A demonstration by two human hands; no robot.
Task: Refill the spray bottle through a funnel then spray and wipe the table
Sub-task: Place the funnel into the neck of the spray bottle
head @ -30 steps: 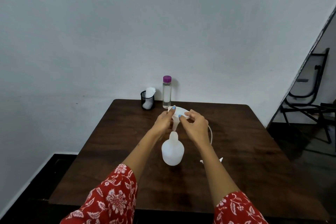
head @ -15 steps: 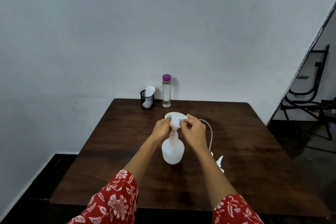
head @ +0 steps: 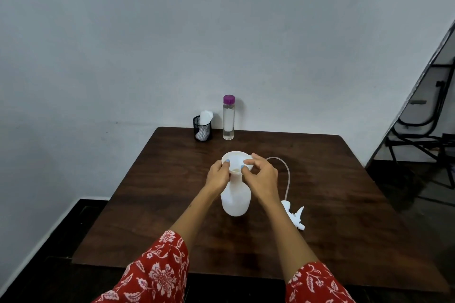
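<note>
Since the earlier frames the white funnel (head: 236, 162) has been brought down from mid-air and is now seated upright in the neck of the white spray bottle (head: 235, 199), just below the centre of the frame. Both hands are kept on it: the funnel's left rim is pinched by the left hand (head: 218, 176), its right rim by the right hand (head: 261, 176), fingertips curled over the edge. The bottle itself is not gripped; it stands on the dark wooden counter (head: 332, 179) between the two wrists.

As to progress, the trigger head (head: 294, 216) has been unscrewed and is laid on the counter to the right of the bottle, its dip tube (head: 286, 174) arcing upward behind the right hand. The funnel is placed, so the preparation looks done. Pouring is judged not yet begun: the clear bottle with the purple cap (head: 228, 118) stands capped at the far edge, well apart from the hands. Beside it a black mesh cup (head: 202, 129) with white cloth or paper is seen. Filling, refitting the head, spraying and wiping are left.
</note>
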